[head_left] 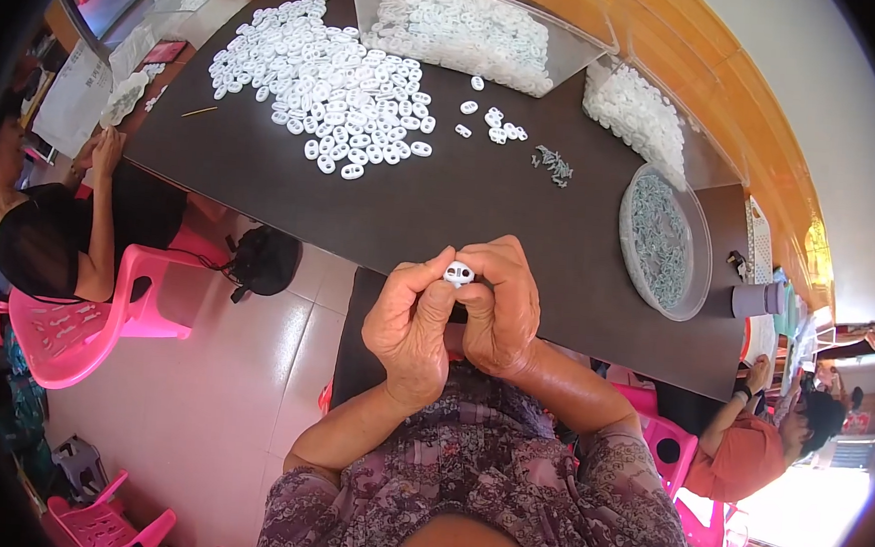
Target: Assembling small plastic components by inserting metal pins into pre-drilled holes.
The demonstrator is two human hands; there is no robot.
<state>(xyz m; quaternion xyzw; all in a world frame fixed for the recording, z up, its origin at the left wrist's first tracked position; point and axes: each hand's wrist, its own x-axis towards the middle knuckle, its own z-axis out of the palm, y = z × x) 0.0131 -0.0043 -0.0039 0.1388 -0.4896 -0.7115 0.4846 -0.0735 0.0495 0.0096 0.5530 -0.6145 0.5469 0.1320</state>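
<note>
A small white plastic piece with two holes is pinched between both my hands, held close over the near edge of a dark table. My left hand grips it from the left with thumb and fingers. My right hand curls over it from the right. Farther out on the table lies a big heap of similar white pieces. A few loose white pieces and a small cluster of grey metal parts lie beyond my hands.
A clear bin of white pieces stands at the far edge, another clear bin to its right. A round clear dish of grey parts sits right. One person sits left on a pink chair, another person at right.
</note>
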